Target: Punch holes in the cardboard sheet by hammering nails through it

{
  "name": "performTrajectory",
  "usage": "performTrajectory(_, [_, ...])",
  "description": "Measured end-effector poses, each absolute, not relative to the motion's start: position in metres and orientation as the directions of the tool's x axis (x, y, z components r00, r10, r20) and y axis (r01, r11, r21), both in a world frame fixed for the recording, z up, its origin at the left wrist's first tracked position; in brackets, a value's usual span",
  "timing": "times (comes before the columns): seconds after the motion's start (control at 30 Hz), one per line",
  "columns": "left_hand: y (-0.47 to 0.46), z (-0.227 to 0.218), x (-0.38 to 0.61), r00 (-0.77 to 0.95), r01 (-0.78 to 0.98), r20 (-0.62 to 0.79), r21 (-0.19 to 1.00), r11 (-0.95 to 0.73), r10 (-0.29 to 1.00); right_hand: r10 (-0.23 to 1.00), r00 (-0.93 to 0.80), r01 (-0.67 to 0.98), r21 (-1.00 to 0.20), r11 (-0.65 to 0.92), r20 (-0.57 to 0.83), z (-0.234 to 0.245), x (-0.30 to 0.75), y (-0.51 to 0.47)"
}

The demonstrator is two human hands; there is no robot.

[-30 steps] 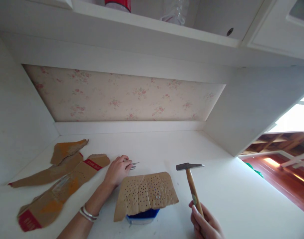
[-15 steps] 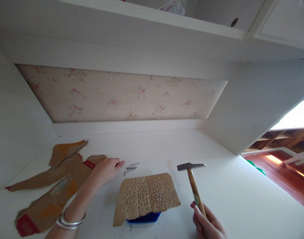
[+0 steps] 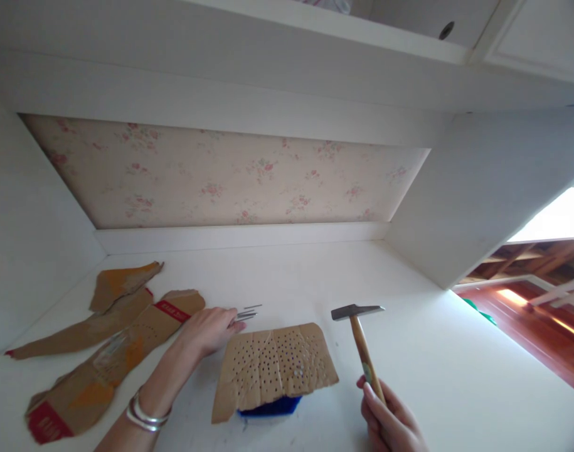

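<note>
In my right hand (image 3: 391, 417) is a hammer (image 3: 364, 351), gripped by its wooden handle, with the dark metal head raised above the white surface. My left hand (image 3: 214, 329), a silver bangle on its wrist, is at several thin metal nails (image 3: 249, 312). Its thumb and fingers are closed at the nails' left ends and partly hide them. Between my hands, a piece of cardboard (image 3: 277, 364) pierced with many small holes rests over a blue container (image 3: 271, 408), mostly hidden underneath.
Torn cardboard pieces (image 3: 86, 376) with orange and red print lie on the left of the white surface (image 3: 296, 276). White side panels (image 3: 494, 182) and an overhead shelf (image 3: 268, 69) enclose the space. Floral wallpaper (image 3: 230, 176) covers the back.
My left hand has moved right from beside the torn cardboard onto the nails, covering their left ends. My right hand still holds the hammer in nearly the same place.
</note>
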State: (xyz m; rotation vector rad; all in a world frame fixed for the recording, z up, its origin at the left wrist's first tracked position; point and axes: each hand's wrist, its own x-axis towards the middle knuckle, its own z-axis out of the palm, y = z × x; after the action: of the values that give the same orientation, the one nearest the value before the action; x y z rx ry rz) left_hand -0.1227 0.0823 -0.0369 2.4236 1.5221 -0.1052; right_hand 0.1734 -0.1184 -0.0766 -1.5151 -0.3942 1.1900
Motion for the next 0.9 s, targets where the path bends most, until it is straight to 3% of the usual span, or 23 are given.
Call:
performTrajectory(0.57, [0.076, -0.031, -0.121, 0.597, 0.795, -0.196, 0.28, -0.539, 0.778, 0.808, 0.391, -0.285, -0.893, -0.349, -0.44, -0.063, 0.17, -0.12])
performTrajectory(0.9, [0.074, -0.005, -0.117, 0.6, 0.753, 0.012, 0.328, -0.57, 0.8, 0.818, 0.379, -0.274, -0.896, -0.349, -0.434, -0.065, 0.172, -0.12])
